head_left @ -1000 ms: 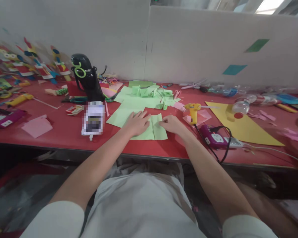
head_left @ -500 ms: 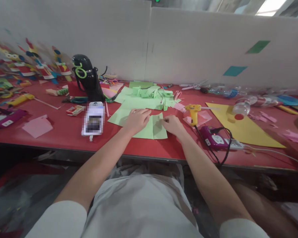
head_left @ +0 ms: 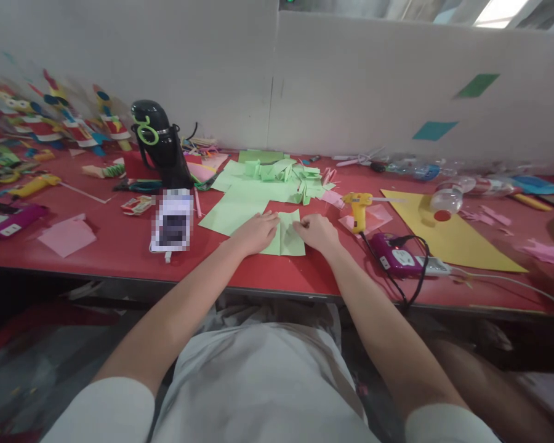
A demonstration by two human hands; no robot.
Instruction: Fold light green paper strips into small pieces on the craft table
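Note:
A small light-green paper sheet [head_left: 287, 241] with fold creases lies on the red table [head_left: 120, 246] in front of me. My left hand [head_left: 255, 232] rests on its left half, fingers together and pressing down. My right hand [head_left: 317, 232] is at its right edge, fingers curled and pinching the paper's edge. A larger green sheet [head_left: 231, 212] lies just behind my left hand, and a pile of folded green paper pieces [head_left: 284, 172] sits further back.
A phone [head_left: 172, 223] lies left of my hands, with a black flask [head_left: 159, 144] behind it. To the right are a yellow glue gun [head_left: 359, 206], a purple power unit with cable [head_left: 394, 258], a yellow sheet [head_left: 452, 231] and a plastic bottle [head_left: 447, 200]. Pink paper [head_left: 67, 237] and colourful craft figures [head_left: 50, 126] lie left.
The right part of the green sheet has been drawn in, so the sheet looks narrower. My right hand moved slightly left with its edge; my left hand stayed pressing.

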